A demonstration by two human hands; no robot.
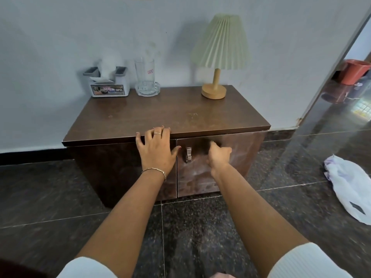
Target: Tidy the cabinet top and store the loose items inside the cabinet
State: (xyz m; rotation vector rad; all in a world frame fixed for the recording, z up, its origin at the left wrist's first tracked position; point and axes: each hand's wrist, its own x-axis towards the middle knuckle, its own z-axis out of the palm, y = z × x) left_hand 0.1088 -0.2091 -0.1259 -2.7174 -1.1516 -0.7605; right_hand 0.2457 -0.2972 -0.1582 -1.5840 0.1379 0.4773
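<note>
A low dark-brown cabinet (124, 117) stands against the wall with both front doors closed. On its top at the back are a grey-white tissue holder (108, 88), a tall clear glass (145, 73) standing in a glass ashtray (147, 90), and a lamp (217, 57) with a pleated shade and wooden base. My left hand (155, 149) lies spread flat over the top's front edge and the left door. My right hand (218, 154) is curled against the upper part of the right door (236, 155), just right of its metal handle (188, 154); nothing shows in its fingers.
The dark speckled tile floor (60, 197) spreads around the cabinet. A crumpled white plastic bag (349, 187) lies on the floor to the right. Beyond a glass panel edge at the far right sits a red-orange tub (354, 72).
</note>
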